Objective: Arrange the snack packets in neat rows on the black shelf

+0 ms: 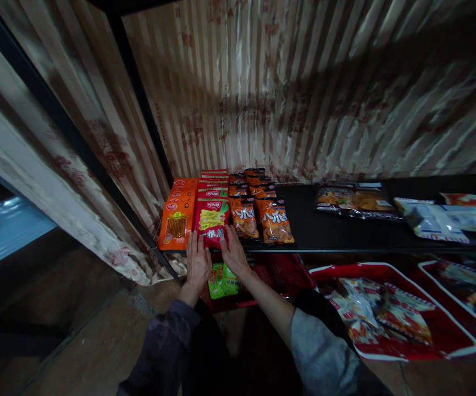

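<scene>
Two sets of fingers (195,246) lie stretched out, uncurled and slightly apart, at the lower corners of the front pink packet (212,213), just left of the frame's center. The left hand (197,265) is at the packet's left corner, the right hand (234,254) at its right; how firmly they press, I cannot tell. More pink packets (214,185) overlap in a row behind it. Just left stand orange packets (180,209); just right, two rows of orange-and-black packets (275,220). All rest on a black shelf (299,220) crossing the middle right. Farther right along it lie dark packs (353,201), then white-and-blue packets (439,217). Below the hands, green packets (223,281) sit by a red basket (302,272). At lower right, a white-rimmed basket (380,265) holds red-and-white packets (403,313). A pale striped curtain (238,110) fills the top.
</scene>
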A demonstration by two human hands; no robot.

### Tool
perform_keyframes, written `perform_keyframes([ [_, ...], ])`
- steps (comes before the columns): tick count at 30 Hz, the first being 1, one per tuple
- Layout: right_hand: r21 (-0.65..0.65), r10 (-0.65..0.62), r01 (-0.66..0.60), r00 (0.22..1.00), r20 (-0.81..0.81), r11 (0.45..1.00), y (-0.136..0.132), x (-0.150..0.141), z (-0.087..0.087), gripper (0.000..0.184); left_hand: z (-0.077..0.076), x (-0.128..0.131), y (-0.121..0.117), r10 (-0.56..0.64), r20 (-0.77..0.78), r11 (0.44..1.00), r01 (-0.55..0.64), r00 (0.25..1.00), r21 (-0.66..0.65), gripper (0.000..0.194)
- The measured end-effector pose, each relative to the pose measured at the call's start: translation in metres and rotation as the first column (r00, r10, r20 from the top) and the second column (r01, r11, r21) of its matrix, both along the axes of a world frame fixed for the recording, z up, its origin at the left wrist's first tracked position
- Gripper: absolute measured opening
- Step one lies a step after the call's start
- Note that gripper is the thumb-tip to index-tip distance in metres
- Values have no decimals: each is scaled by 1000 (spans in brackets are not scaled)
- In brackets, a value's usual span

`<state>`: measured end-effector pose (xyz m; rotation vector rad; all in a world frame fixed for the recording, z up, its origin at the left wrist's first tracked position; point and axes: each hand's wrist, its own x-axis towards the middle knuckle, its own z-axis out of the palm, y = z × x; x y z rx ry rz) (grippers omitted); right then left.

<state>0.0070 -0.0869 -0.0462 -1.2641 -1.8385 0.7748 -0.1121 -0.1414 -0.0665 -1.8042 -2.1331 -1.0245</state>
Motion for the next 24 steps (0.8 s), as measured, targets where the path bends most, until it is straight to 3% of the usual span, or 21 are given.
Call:
perform_keyframes([
  [3,-52,7,-6,1000,17,999,7,-4,3,59,2,5,10,29,57,1000,-29,998,1,44],
  [13,-165,-38,54,995,96,985,26,-24,16,62,24,-13,56,66,193,997,-60,979,-39,43],
  [19,-222,-22,70,977,210,973,40,-33,17,65,23,-17,81,83,254,996,-76,964,-37,43],
  [24,-244,-24,65,986,168,968,49,-35,14,68,18,-21,93,110,245,994,-100,963,-53,41],
])
